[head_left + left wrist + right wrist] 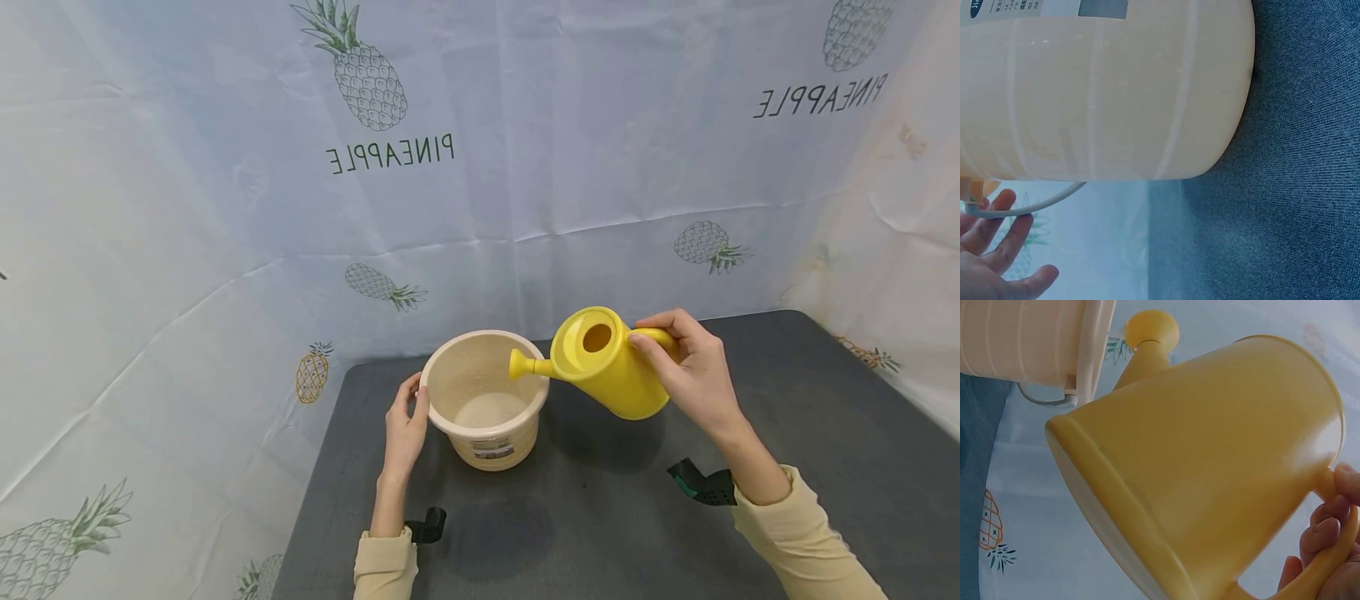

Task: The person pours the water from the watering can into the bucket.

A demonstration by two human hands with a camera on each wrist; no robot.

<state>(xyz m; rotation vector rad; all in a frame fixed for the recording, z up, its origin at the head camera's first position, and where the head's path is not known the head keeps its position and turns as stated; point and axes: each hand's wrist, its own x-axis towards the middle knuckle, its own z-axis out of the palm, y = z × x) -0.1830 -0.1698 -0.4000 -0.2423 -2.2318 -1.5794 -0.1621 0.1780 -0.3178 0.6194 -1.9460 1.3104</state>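
Note:
A beige plastic bucket stands upright on the dark table, a printed label on its front. My left hand holds its left rim, thumb at the edge; in the left wrist view, fingertips touch the bucket's thin wire handle. A yellow watering can is in my right hand, whose fingers curl round the can's handle. The can is raised and tilted left, its filling hole facing up. Its spout head reaches over the bucket's right rim.
The dark cloth-like tabletop spreads around the bucket. A pale curtain printed with pineapples hangs behind and along both sides. Black wrist mounts sit on both forearms near the beige sleeves.

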